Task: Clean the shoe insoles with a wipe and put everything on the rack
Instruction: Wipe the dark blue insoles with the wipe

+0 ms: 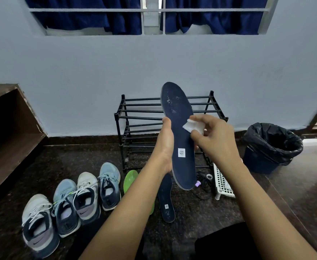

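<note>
My left hand [165, 145] grips a dark blue insole [180, 117] by its left edge and holds it upright in front of the black shoe rack [140, 117]. White specks dot its upper part; a small white label sits lower down. My right hand [212, 136] pinches a folded white wipe [191, 126] against the insole's right side. A second dark blue insole [166, 201] lies on the floor below. A green insole [129, 180] lies beside it, partly hidden by my left forearm.
Several sneakers [75, 203] stand in a row on the dark floor at the left. A white slotted basket [222, 182] and black cords [202, 182] lie right of the rack. A bin with a black liner [270, 147] stands further right. A wooden ledge [9, 117] is at the left.
</note>
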The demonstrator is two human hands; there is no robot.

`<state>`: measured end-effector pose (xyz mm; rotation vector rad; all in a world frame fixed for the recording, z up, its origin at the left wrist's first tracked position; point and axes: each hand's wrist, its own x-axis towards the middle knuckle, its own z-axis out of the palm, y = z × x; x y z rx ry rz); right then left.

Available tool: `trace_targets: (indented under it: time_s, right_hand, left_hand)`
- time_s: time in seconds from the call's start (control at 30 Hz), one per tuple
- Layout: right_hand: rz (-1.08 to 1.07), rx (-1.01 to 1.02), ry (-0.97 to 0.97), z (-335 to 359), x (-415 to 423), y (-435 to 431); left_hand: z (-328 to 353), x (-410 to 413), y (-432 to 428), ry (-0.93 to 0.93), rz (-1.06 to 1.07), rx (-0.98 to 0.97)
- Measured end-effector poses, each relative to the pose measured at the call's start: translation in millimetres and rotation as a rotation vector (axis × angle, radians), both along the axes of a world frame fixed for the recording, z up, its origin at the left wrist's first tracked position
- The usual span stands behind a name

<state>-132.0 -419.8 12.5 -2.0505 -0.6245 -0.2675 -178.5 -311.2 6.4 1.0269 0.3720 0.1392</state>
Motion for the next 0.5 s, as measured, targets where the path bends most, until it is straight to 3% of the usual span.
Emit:
trace_targets:
  time_s: [0.13, 0.23, 0.37, 0.5]
  right_hand:
    - [-0.042, -0.049, -0.11, -5.1, 0.4, -0.3]
    - [-0.027, 0.07, -0.094, -5.3, 2.4, -0.5]
    - [-0.069, 0.235, -0.238, -0.4, -1.2, 3.6]
    - [-0.011, 0.036, -0.295, -7.9, -1.6, 10.1]
  left_hand:
    - [-1.0, 1.2, 1.6, -0.01, 0.007, 0.017]
    - [-2.7, 2.3, -0.2, -0.01, 0.002, 0.029]
    - [-4.7, 3.6, 0.1, 0.004, 0.01, 0.048]
    - [-6.8, 4.3, 0.0, 0.056, 0.003, 0.081]
